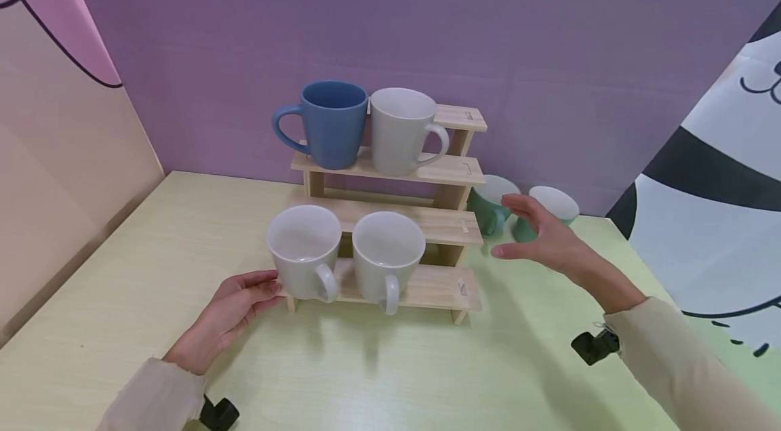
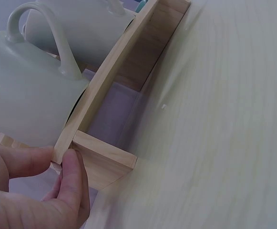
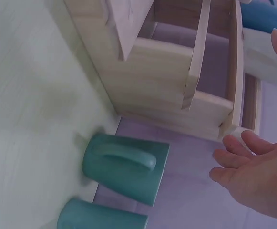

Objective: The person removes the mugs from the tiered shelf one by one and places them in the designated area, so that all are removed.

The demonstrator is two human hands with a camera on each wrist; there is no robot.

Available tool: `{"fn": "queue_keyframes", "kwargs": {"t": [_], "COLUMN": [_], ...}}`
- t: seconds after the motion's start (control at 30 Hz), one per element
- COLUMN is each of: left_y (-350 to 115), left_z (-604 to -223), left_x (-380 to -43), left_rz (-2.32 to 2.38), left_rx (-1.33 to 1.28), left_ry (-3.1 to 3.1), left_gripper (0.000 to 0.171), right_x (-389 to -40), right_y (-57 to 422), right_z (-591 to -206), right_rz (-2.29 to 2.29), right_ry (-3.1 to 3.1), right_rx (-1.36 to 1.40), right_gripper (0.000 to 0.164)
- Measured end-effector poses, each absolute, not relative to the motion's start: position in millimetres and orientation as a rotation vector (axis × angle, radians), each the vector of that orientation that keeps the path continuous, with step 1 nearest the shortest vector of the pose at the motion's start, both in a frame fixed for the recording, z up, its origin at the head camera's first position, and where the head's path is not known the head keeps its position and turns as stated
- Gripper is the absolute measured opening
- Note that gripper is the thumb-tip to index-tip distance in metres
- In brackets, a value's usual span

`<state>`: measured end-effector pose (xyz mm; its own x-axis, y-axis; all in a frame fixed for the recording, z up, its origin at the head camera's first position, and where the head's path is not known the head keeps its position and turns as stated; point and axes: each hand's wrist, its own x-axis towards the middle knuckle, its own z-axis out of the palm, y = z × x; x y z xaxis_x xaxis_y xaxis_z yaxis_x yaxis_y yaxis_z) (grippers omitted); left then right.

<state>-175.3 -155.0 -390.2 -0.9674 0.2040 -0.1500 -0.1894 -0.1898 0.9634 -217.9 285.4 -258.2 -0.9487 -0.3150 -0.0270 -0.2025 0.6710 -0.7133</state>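
A stepped wooden rack (image 1: 442, 289) stands on the table. Its left end, at the lowest step, is pinched between the thumb and fingers of my left hand (image 1: 238, 309); the left wrist view shows this grip on the board's corner (image 2: 64, 143). Two white mugs, a left one (image 1: 302, 268) and a right one (image 1: 384, 272), sit on that lowest step with handles toward me. Higher up are a blue mug (image 1: 335, 126) and another white mug (image 1: 399, 133), side by side. My right hand (image 1: 549, 241) hovers right of the rack, fingers apart, holding nothing.
Two green mugs with white insides, one nearer the rack (image 3: 124, 167) and one farther right (image 1: 558, 204), stand on the table (image 1: 378, 377) behind the right hand. A purple backdrop (image 1: 549, 45) rises behind the rack. A panda picture (image 1: 732, 160) covers the right side.
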Motion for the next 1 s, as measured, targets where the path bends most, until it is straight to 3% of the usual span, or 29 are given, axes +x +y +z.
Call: {"fn": "queue_keyframes", "kwargs": {"t": [1.0], "left_y": [-154], "left_z": [-391], "left_x": [-174], "left_rz": [2.257], "left_rx": [0.002], "left_ry": [1.8], "left_gripper": [0.048], "right_x": [-217], "right_y": [231], "right_z": [-273], "right_rz": [-1.251], "right_ry": [2.564], "right_rx": [-0.552], "right_gripper": [0.09]}}
